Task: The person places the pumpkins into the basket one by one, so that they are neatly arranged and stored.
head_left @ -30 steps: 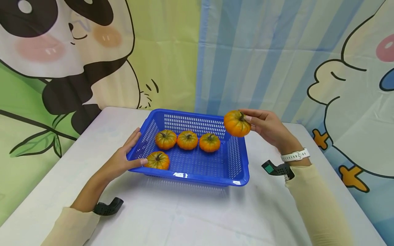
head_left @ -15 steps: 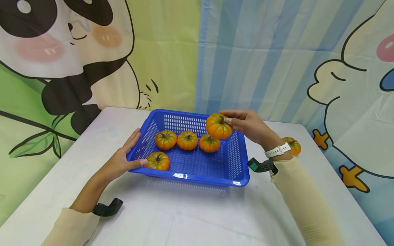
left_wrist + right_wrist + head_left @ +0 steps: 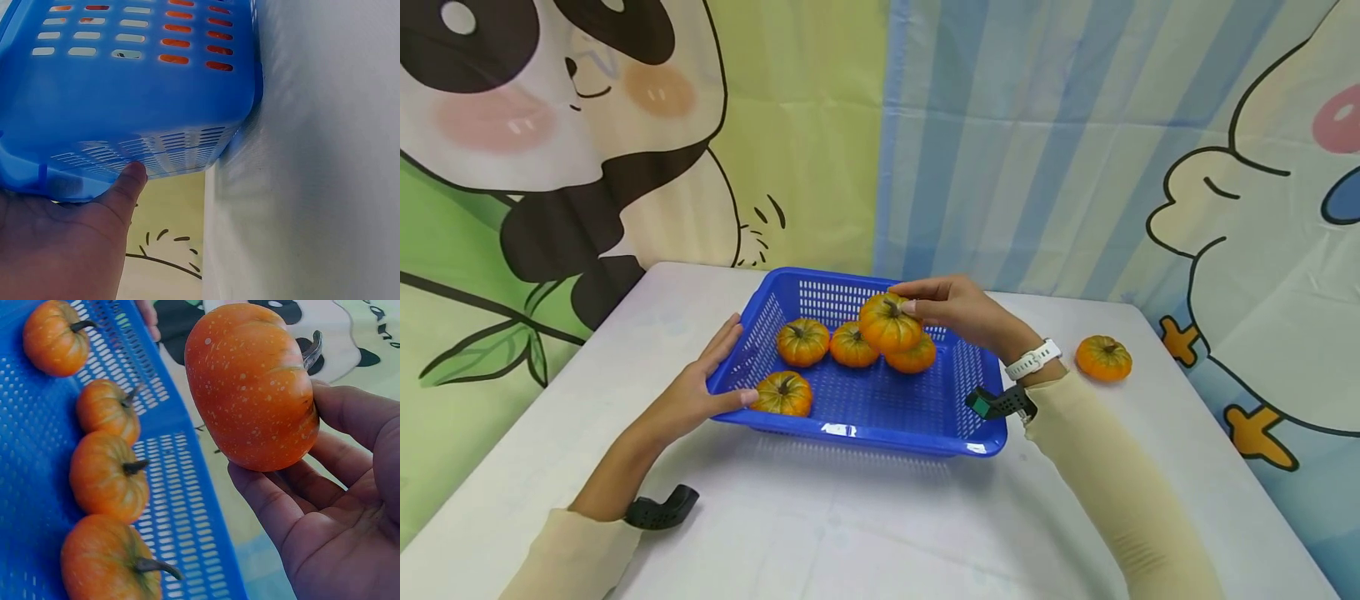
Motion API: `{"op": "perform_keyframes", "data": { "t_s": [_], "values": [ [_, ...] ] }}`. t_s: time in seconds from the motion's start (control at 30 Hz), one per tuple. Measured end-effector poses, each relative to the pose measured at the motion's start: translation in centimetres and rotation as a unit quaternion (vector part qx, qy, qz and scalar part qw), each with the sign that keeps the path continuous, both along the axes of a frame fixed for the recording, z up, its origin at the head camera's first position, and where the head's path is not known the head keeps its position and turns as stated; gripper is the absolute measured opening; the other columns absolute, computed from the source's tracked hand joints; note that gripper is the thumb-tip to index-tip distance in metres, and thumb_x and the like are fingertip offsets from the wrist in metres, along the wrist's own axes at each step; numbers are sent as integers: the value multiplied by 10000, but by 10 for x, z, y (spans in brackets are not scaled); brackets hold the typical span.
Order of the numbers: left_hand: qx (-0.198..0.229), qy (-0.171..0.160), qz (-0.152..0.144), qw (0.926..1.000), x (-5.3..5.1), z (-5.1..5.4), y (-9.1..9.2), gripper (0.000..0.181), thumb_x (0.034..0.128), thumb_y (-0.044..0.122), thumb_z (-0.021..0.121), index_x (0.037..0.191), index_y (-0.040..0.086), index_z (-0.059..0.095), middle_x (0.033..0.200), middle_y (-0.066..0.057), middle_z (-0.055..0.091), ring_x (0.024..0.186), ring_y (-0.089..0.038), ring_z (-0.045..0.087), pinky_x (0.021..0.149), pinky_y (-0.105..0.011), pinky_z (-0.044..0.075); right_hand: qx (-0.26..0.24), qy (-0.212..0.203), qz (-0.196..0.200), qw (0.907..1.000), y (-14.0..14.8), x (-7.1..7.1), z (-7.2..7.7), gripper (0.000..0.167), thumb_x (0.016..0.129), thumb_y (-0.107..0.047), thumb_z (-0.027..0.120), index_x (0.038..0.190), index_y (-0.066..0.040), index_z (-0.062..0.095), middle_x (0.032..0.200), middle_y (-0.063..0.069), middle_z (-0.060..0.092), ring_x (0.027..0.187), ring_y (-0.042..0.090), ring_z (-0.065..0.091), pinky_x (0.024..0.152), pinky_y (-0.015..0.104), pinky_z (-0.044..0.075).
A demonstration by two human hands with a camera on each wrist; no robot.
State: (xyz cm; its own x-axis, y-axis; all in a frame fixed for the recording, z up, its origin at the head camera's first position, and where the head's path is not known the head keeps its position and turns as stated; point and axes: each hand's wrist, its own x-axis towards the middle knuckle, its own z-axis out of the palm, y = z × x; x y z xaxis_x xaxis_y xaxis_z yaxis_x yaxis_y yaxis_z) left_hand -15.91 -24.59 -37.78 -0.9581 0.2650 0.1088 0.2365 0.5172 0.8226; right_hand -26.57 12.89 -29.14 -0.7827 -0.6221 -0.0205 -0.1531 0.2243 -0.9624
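Note:
My right hand (image 3: 961,312) pinches a small orange pumpkin (image 3: 887,327) between thumb and fingers, over the back part of a blue plastic basket (image 3: 895,438). Close up in the right wrist view, that pumpkin (image 3: 253,387) shows pale specks and a curved stem. Inside the basket three pumpkins line the back wall; the held one partly covers the middle one (image 3: 850,346) and the right one (image 3: 912,357). Another pumpkin (image 3: 784,394) lies in the front left corner. At the basket's left end my left hand (image 3: 688,396) holds the rim, thumb over it and fingers along the outside.
One more pumpkin (image 3: 1103,358) sits on the white table (image 3: 820,533), right of the basket. Cartoon-printed curtains (image 3: 1015,150) hang behind and beside the table. The right forearm crosses above the table between basket and that pumpkin.
My right hand has carried its pumpkin leftward from the basket's right rim to above the back row. The pumpkin on the table came into view. My left hand has stayed put.

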Motion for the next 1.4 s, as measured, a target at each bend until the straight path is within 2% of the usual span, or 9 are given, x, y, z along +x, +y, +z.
{"op": "perform_keyframes", "data": {
  "t_s": [0.17,0.4,0.63,0.73,0.87,1.0,1.23,1.4],
  "values": [
    [56,-11,13,10000,0,1,0,960,857,282,702,1577,182,75,1631,25,-49,1465,-377,5,1046,-703,189,334,161,211,9991,-18,-4,-8,369,959,-176,625,1317,-83,625,1304,60,607,1169,219,572,947,383,502],
    [55,55,-47,10000,-1,-2,1,963,857,285,707,1577,166,77,1632,11,-44,1458,-403,32,1041,-680,230,843,292,529,9946,-35,-6,-18,370,943,-201,652,1295,-88,644,1264,24,633,1165,170,574,943,325,500],
    [91,65,-44,9999,-1,-3,1,961,855,277,709,1576,165,85,1632,17,-43,1464,-381,16,1047,-692,204,1427,503,967,9837,-45,-8,-21,343,946,-206,636,1279,-124,665,1191,-37,665,1130,129,582,966,293,474],
    [135,33,-56,9999,-1,-3,1,964,855,278,710,1577,172,80,1631,16,-48,1462,-390,20,1045,-686,217,1518,573,1210,9793,-49,-10,-23,332,950,-188,629,1275,-137,668,1184,-36,671,1126,135,583,971,297,469],
    [163,24,-55,9998,-1,-2,2,964,853,274,708,1576,172,79,1631,13,-47,1461,-392,26,1043,-677,230,1669,629,1344,9747,-55,-12,-25,334,948,-212,637,1278,-169,668,1183,-61,669,1121,120,581,964,282,469],
    [103,66,-31,9999,-1,-3,2,958,856,279,704,1576,167,83,1632,15,-43,1462,-389,26,1044,-683,222,1798,565,1461,9712,-60,-13,-29,360,947,-232,644,1295,-139,652,1213,-50,655,1125,117,580,972,280,466],
    [27,102,-26,9999,0,-3,2,947,858,283,701,1576,157,96,1632,9,-35,1463,-382,23,1043,-693,210,2314,898,1910,9497,-68,-10,-34,403,945,-243,654,1308,-71,628,1226,13,655,1150,96,574,994,256,441],
    [58,77,0,10000,0,-3,1,944,859,282,698,1577,173,95,1632,15,-38,1465,-377,17,1042,-694,211,2321,928,2010,9472,-73,-11,-38,367,942,-217,660,1267,-48,651,1183,17,674,1112,98,594,972,249,457]
  ]
}}
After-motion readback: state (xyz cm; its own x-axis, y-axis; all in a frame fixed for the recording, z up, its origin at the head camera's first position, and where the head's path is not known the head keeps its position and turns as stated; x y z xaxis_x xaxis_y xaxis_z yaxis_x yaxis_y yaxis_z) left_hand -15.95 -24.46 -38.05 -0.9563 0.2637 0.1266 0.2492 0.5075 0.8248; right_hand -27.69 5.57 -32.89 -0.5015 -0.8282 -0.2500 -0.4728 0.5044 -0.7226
